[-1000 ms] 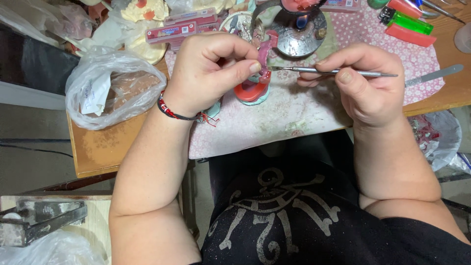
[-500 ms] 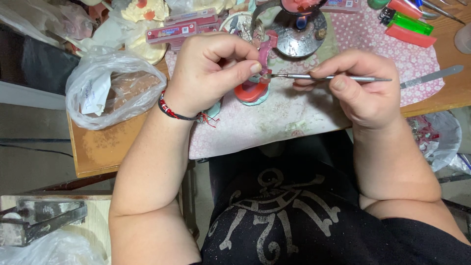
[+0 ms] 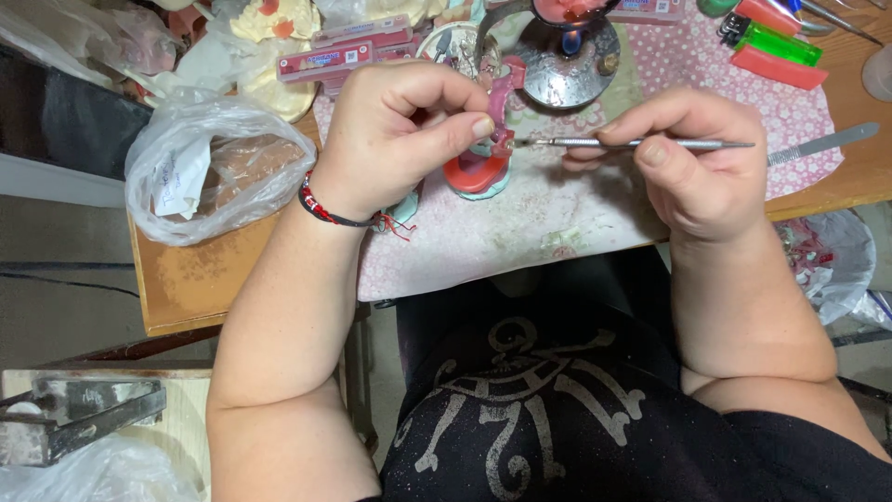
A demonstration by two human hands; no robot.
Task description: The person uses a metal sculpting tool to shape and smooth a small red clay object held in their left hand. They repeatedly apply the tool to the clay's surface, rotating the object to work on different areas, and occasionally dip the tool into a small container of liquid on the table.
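Now: left hand clenched on pink-red wax model | right hand pinched metal tool, tip touching model | burner just behind model, on counter

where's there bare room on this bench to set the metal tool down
Bare wood at the table corner below the plastic bag, and cloth between the hands. Crowded along the far edge: burner, lighters, boxes.

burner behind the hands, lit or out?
Lit. A small blue flame shows at the middle of the round metal burner, just beyond the left hand.
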